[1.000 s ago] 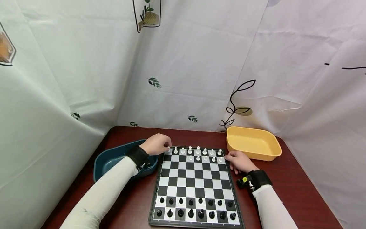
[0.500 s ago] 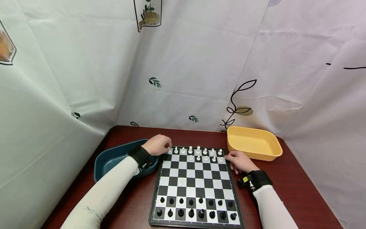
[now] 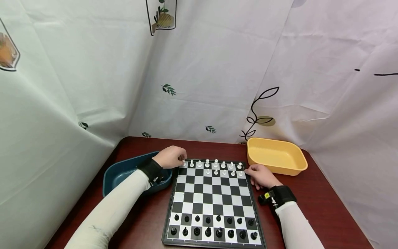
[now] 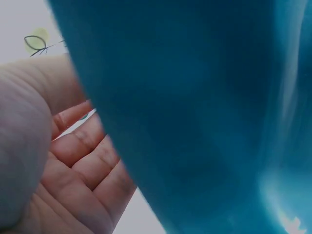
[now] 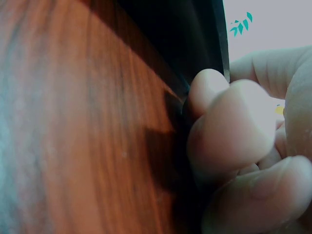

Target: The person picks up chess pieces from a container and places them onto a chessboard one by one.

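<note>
A chessboard (image 3: 214, 197) lies on the dark red table (image 3: 314, 211). White pieces (image 3: 215, 162) fill the two far rows and black pieces (image 3: 207, 230) the two near rows. My left hand (image 3: 171, 157) is at the far left corner of the board, its curled fingers pinching the white corner piece (image 3: 183, 162). In the left wrist view only the palm (image 4: 73, 161) shows, behind the blue bin (image 4: 195, 97). My right hand (image 3: 261, 174) rests on the table at the far right corner. Its curled fingers (image 5: 234, 136) grip the board's edge (image 5: 200, 34).
A blue bin (image 3: 121, 173) sits left of the board, under my left wrist. A yellow bin (image 3: 275, 155) stands at the back right, just beyond my right hand. Printed white sheets wall in the table on three sides.
A white piece now stands on the far left corner square at my left fingertips; one second ago it did not show there. The right hand has stayed put.
</note>
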{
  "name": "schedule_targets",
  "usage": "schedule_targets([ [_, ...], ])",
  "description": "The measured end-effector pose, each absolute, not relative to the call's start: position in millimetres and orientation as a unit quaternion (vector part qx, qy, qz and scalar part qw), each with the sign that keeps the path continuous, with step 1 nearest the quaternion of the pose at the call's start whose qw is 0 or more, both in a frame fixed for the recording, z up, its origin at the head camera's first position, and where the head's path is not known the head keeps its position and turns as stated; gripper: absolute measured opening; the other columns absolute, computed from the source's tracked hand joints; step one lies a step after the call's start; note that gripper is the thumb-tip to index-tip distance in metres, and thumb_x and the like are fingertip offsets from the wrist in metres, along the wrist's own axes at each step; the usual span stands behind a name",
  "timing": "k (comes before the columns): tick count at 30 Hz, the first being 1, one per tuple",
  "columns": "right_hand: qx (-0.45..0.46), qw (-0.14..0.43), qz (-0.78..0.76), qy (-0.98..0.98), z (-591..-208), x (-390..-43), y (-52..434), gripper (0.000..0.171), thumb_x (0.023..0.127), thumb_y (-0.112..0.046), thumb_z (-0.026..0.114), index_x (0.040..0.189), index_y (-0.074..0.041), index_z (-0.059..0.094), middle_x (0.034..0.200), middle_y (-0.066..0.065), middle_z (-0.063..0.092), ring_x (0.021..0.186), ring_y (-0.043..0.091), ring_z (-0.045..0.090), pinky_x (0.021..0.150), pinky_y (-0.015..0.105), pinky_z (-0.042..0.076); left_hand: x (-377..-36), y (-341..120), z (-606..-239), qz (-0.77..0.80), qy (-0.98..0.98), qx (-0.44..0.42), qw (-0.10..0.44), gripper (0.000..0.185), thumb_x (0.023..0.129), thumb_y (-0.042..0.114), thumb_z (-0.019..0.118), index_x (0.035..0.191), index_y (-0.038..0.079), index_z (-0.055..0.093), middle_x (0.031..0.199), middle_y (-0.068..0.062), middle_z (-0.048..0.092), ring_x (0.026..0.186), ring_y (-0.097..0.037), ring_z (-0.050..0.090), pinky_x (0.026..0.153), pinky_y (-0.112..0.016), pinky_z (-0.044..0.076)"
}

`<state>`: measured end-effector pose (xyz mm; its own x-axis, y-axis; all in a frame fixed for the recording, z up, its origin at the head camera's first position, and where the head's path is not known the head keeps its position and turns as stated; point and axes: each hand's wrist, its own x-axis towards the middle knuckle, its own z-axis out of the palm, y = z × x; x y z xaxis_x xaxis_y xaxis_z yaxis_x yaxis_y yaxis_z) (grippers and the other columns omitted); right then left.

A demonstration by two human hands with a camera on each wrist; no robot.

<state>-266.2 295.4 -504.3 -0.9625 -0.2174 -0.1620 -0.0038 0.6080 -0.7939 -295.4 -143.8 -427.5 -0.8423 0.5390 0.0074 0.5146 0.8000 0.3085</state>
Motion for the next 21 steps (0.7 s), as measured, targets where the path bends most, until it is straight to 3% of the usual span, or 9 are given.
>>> schedule_targets([
  [10, -0.065, 0.123, -0.435, 0.889, -504.3, -266.2, 294.4, 0.03, 0.11, -0.03, 0.065, 0.09, -0.008, 0.066, 0.064, 0.006, 0.064, 0.042, 0.018, 0.058, 0.042, 0.03, 0.042, -284.4, -168.8, -406.6, 0.147, 0.946, 0.288, -0.035, 0.016, 0.102, 0.018, 0.082, 0.117, 0.012, 0.082, 0.108, 0.001, 0.079, 0.093, -0.016, 0.072, 0.085, -0.041, 0.062],
  [21, -0.062, 0.126, -0.436, 0.889, -502.6, -267.2, 296.3, 0.029, 0.11, -0.03, 0.065, 0.091, -0.008, 0.067, 0.064, 0.006, 0.064, 0.042, 0.019, 0.059, 0.042, 0.031, 0.043, -269.0, -224.4, -400.6, 0.151, 0.948, 0.278, -0.045, 0.009, 0.1, 0.018, 0.083, 0.109, 0.018, 0.082, 0.1, 0.006, 0.077, 0.087, -0.011, 0.069, 0.077, -0.04, 0.06],
])
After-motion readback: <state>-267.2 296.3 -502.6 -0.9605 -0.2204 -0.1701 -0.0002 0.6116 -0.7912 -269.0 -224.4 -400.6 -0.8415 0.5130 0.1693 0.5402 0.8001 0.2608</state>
